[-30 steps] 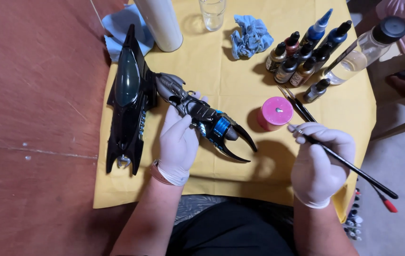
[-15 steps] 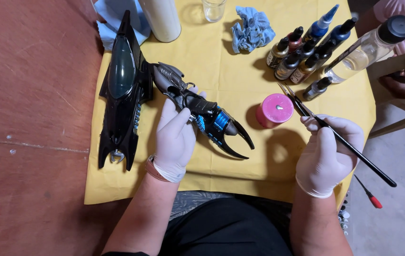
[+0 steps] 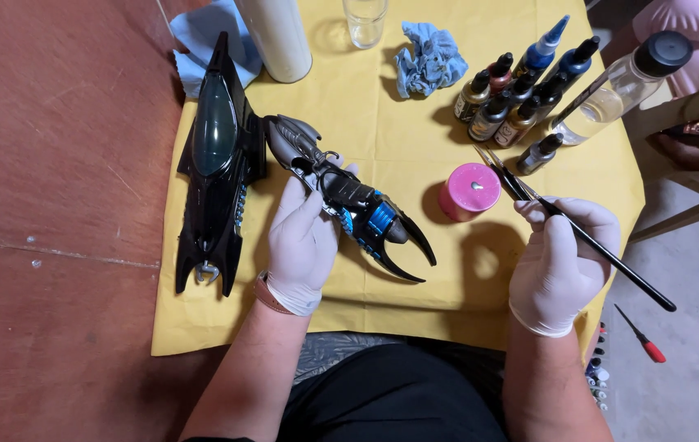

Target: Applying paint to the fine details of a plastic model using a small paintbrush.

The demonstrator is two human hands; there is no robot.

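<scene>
My left hand (image 3: 304, 233), in a white glove, grips a dark model part (image 3: 349, 196) with blue detail and two curved black prongs, held just above the yellow cloth (image 3: 398, 139). In my gloved right hand (image 3: 562, 262) is a thin black-handled paintbrush (image 3: 578, 233); its tip points up-left, close to a small pink pot (image 3: 469, 191). To the left, a long black model vehicle body (image 3: 214, 164) with a dark canopy lies on the cloth's edge.
A cluster of small paint bottles (image 3: 517, 94) and a clear bottle with a black cap (image 3: 619, 86) stand at the back right. A crumpled blue rag (image 3: 429, 61), a glass (image 3: 364, 20) and a white cylinder (image 3: 277, 37) sit at the back. The brown table (image 3: 55, 205) extends left. A red-handled tool (image 3: 642, 340) lies on the floor.
My right hand has drawn the brush slightly toward me, away from the bottles. The left hand still holds the pronged part in nearly the same place.
</scene>
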